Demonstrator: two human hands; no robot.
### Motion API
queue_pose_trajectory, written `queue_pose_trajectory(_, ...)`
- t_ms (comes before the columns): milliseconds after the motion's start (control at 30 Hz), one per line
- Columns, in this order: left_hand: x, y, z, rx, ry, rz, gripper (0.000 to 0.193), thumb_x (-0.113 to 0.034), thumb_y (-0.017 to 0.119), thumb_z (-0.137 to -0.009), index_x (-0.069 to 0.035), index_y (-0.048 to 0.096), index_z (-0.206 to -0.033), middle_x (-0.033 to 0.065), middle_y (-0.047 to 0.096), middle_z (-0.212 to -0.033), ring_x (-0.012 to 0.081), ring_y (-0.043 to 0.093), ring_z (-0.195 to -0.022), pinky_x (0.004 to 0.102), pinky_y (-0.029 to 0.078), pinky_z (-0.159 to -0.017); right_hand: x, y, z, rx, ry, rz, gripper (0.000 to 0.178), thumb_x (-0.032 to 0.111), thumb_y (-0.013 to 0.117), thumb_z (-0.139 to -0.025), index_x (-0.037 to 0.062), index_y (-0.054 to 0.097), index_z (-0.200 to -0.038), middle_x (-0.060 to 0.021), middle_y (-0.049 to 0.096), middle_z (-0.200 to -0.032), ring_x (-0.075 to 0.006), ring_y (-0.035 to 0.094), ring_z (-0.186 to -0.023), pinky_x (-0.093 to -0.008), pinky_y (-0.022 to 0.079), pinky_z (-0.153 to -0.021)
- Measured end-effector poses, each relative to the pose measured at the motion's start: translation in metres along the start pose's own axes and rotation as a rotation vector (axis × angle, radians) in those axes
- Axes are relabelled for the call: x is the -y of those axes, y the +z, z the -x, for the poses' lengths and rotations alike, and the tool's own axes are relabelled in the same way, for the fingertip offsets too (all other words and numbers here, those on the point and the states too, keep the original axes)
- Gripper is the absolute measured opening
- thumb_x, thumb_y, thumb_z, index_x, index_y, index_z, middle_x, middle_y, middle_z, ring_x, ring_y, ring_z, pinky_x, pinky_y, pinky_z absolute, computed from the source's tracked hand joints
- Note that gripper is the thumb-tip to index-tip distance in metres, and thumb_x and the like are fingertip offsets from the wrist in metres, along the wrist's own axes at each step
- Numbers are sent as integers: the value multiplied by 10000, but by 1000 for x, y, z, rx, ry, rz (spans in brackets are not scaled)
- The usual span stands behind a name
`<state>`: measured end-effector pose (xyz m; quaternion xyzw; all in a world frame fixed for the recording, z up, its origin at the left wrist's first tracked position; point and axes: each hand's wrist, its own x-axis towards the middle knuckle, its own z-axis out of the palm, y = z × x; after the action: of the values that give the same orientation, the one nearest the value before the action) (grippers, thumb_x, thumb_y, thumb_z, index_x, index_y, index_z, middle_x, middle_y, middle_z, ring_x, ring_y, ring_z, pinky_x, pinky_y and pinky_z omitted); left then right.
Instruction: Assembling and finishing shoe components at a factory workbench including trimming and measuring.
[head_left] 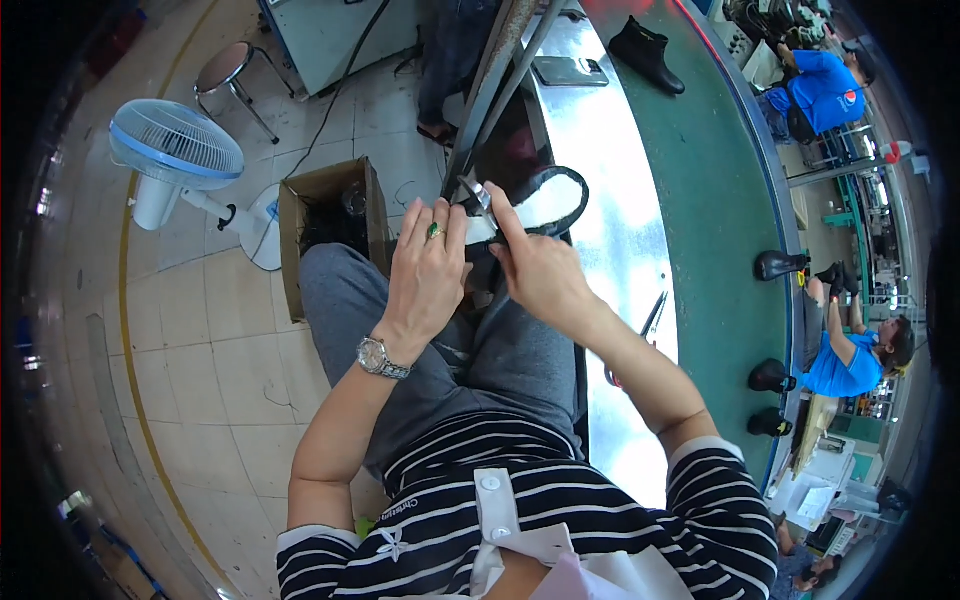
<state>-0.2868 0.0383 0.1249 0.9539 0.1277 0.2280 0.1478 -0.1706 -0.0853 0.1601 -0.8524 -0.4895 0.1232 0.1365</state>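
Note:
Over my lap lies a black shoe piece (545, 205) with a white flat face, its rounded end toward the bench. My left hand (425, 265), with a green-stoned ring and a wrist watch (378, 357), is closed on its near end, fingers pressed together. My right hand (545, 270) is closed at the piece's edge, index finger stretched against a small silver metal tool (480, 195). The tool's exact kind is hard to make out, and the fingers partly hide it. Scissors (654, 318) lie on the bench beside my right forearm, which covers part of them.
The shiny metal bench (625, 220) runs along my right, then a green conveyor belt (715, 200) with a black boot (647, 57) and several black shoes. To the left stand an open cardboard box (291, 225), a fan (175, 145) and a stool (225, 66). Co-workers sit beyond the belt.

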Motion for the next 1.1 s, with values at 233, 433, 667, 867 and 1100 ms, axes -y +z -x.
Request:
queue_pose_trajectory(233,9,-17,21,-49,-234,398,1087,-42,820,-636,-88,197,-1525,232,223,-1554,341,201,-1457,449,216,-1169,-35,-48,15,-135,5,53,646,136,557,-903,195,280,-1485,-231,661,-932,-418,657,-743,-518,523,-670)
queue_pose_trajectory(433,-23,15,60,111,-1215,1800,821,-203,786,-822,-119,285,-1466,88,485,-1327,222,489,-1203,363,462,-927,-43,-40,64,26,91,-317,613,133,567,-914,106,313,-1471,-215,683,-876,-375,674,-695,-466,519,-644)
queue_pose_trajectory(667,-36,-14,52,223,-1063,1530,789,-170,798,-772,-32,355,-1410,89,551,-1213,196,539,-1134,333,442,-986,-72,-25,117,-149,459,-798,493,259,536,-984,24,438,-1406,-86,631,-700,-148,630,-578,-294,502,-568)
queue_pose_trajectory(867,-53,17,-20,408,-356,1248,1317,-116,887,-648,-111,-83,-1540,124,240,-1534,232,291,-1394,384,298,-1130,-111,-22,145,-296,551,-1261,364,236,473,-1023,16,541,-1304,-34,611,-747,-107,597,-667,-247,497,-642)
queue_pose_trajectory(1100,-77,92,-93,426,242,1150,1428,-25,889,-611,-179,-206,-1514,123,220,-1559,217,372,-1368,371,346,-1107,-111,-64,158,-322,520,-1511,238,5,676,-844,21,578,-1060,-45,649,-840,-120,616,-775,-254,493,-695)
